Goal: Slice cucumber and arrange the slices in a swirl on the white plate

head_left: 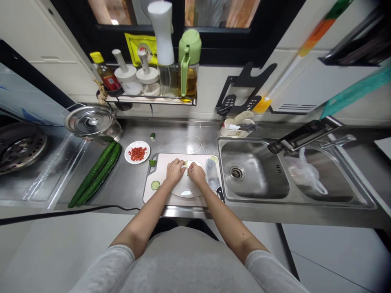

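Observation:
Both my hands are over a white plate [187,190] that lies on a light cutting board [163,162]. My left hand [175,171] is closed, its fingertips at a small pale-green cucumber slice [185,163]. Fingers pinched, my right hand [196,174] meets it from the other side; a thin piece, likely cucumber, is partly hidden in its grip. A cleaver [211,174] with a black handle lies flat on the board's right side. Left of the plate are a round cucumber slice [155,185] and a dark green cucumber end [152,162]. Another pale slice [214,159] sits at the upper right corner.
Two long cucumbers [97,173] and a dish of chopped red pepper [137,153] lie to the left. A lidded steel pot [93,122] stands behind. The double sink [255,171] is at right, a plastic bag [305,173] in its far basin. A condiment rack [152,99] hangs above.

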{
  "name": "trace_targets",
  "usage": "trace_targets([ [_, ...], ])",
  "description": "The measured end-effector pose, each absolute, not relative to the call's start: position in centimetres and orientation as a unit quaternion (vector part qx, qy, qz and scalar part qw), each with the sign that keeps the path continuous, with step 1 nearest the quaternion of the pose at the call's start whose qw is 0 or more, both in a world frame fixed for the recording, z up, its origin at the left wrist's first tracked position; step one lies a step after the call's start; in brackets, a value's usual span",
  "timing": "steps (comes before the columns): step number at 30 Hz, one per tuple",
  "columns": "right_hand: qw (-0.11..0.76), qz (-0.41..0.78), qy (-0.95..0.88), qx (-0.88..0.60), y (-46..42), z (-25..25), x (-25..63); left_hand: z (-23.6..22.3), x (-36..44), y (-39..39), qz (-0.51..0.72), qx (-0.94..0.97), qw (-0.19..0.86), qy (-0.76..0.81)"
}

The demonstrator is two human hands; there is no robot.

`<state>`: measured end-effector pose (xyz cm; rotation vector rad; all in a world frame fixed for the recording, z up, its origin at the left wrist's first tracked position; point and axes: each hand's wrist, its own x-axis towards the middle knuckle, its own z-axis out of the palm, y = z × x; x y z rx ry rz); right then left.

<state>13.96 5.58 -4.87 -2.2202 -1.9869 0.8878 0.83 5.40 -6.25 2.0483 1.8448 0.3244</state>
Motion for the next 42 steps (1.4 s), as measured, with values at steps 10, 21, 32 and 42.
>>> trace_targets([
  [10,0.010,0.290,-0.638,-0.713,5.5,-4.5,13.9,-6.3,0.9,5.3,0.110,0.725,0.177,0.657],
  [21,0.009,0.269,-0.650,-0.711,5.2,-4.5,14.1,-6.2,0.8,5.3,0.109,0.727,0.178,0.654],
  [32,0.045,0.273,-0.624,-0.731,5.1,-3.9,15.2,-4.9,0.6,5.0,0.146,0.707,0.222,0.656],
  [42,0.270,0.290,-0.583,-0.709,1.1,-2.3,20.7,-4.0,-6.3,0.2,0.328,0.594,0.189,0.710],
])
